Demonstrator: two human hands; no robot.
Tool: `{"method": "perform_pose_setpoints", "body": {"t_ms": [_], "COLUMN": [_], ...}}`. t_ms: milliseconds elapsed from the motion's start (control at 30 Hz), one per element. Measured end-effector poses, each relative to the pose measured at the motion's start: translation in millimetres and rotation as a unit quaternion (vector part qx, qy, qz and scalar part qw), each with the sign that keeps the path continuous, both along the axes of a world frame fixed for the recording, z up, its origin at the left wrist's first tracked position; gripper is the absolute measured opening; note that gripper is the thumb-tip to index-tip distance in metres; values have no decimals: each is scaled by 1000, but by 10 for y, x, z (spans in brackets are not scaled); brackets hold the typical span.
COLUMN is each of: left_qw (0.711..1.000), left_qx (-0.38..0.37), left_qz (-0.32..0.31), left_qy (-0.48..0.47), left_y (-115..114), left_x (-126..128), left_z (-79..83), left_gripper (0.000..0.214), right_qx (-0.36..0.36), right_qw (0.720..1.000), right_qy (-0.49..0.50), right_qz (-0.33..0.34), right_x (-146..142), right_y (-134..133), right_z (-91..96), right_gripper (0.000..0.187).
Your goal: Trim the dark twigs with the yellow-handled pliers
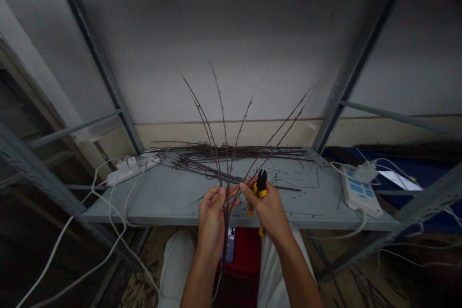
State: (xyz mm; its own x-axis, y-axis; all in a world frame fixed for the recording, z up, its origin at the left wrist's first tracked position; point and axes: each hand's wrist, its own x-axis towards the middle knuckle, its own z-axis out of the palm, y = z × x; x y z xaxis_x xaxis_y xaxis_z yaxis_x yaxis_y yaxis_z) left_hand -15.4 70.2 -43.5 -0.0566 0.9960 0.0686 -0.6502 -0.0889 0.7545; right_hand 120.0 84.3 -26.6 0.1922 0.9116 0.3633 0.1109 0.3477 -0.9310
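Note:
Thin brown twigs [225, 224] stand gathered in front of me, fanning out at their upper ends toward the wall. My left hand [212, 209] is closed round the gathered stems, its thumb pressed against them. Yellow-handled cutting pliers [262, 187] with black jaws are held in my right hand [265, 204], the jaws pointing up. The thumb and finger of that same hand also pinch twigs that lean to the right. On the grey shelf behind lies a pile of more twigs [231, 152], with a few loose ones nearer me.
White power strips with plugs and cables rest at the left [132, 168] and right [361, 190] of the shelf [162, 202]. Metal uprights frame both sides. Below are a red object [245, 250] between my knees and twig scraps on the floor.

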Motion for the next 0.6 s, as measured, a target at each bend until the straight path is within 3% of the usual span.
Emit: {"method": "perform_pose_setpoints", "body": {"t_ms": [200, 433, 600], "left_qw": [999, 992, 992], "left_qx": [0, 18, 22], "left_qz": [-13, 76, 90], "left_qy": [48, 95, 89], "left_y": [-8, 14, 32], "left_x": [-38, -1, 18], "left_z": [-5, -65, -96], "left_gripper": [29, 26, 23], "right_qx": [17, 30, 32], "right_qw": [1000, 999, 999], "right_qy": [-19, -40, -19], "right_qz": [8, -5, 3], "right_x": [-9, -60, -103], "right_y": [20, -13, -27], "right_z": [-35, 30, 27], "right_gripper": [34, 35, 35]}}
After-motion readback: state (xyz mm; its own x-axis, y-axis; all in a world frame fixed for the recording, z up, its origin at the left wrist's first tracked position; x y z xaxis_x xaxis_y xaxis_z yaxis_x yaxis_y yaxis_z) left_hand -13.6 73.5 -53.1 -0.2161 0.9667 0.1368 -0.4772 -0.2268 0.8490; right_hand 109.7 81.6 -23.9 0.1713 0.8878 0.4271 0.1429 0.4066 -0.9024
